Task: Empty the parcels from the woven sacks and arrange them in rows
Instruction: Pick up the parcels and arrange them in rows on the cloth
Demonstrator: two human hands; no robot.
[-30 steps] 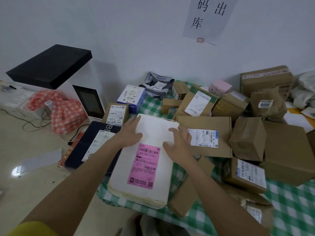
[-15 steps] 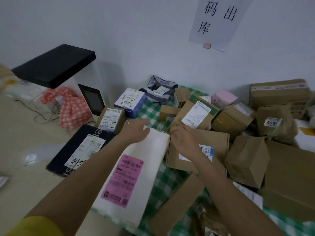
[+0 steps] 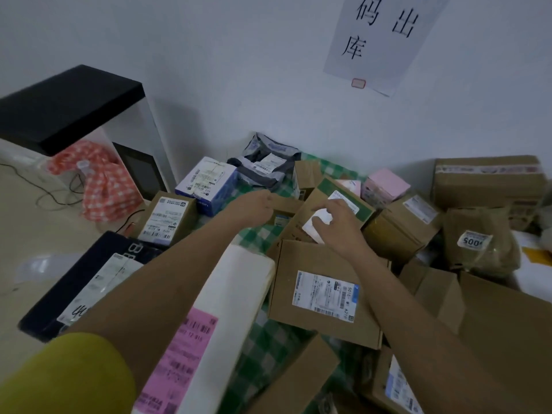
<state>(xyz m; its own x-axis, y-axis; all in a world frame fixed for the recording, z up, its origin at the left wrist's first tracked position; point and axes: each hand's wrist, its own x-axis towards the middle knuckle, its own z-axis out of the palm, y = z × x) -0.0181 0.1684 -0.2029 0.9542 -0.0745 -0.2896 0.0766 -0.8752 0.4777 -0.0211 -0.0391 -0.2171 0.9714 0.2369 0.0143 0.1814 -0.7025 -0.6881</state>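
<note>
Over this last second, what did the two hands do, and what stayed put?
Both hands left the white parcel and reached further back: the left hand to a small brown box, the right hand onto the green-edged box, fingers on its label. White parcel, labelled flat box and black parcel lie where they were.

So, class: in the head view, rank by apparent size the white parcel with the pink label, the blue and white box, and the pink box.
1. white parcel with the pink label, though it lies nearest the camera
2. blue and white box
3. pink box
</note>
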